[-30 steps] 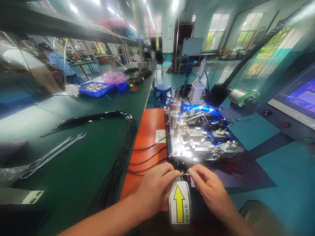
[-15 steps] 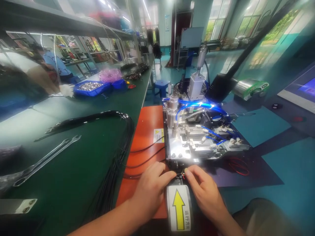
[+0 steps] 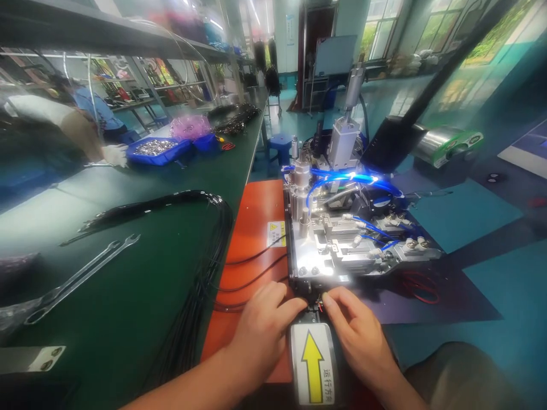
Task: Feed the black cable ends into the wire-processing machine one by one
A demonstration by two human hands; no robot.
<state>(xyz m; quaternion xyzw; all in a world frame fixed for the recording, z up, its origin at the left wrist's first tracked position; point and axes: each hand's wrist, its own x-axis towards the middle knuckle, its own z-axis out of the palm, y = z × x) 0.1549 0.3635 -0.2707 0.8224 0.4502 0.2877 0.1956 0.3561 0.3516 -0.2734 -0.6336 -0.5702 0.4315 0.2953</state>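
Note:
My left hand (image 3: 260,330) and my right hand (image 3: 356,336) meet at the front edge of a small metal machine (image 3: 337,250) with blue air hoses. Their fingertips pinch a thin cable end (image 3: 315,306) with red and black wires, right at the machine's intake. Between my hands, below the fingertips, lies a white plate with a yellow arrow (image 3: 313,364) pointing at the machine. The machine sits on an orange mat (image 3: 252,239). Black cables (image 3: 252,282) run from under my left hand across the mat to the left.
A bundle of black cables (image 3: 200,273) loops over the green bench (image 3: 128,296). Two wrenches (image 3: 81,276) lie to the left. At the far left a person in blue works by a blue tray of parts (image 3: 156,149). Red wires (image 3: 416,285) lie right of the machine.
The view has tilted down and shifted a little. My hands have stayed at the machine's front edge, fingers closing in slightly on the cable end.

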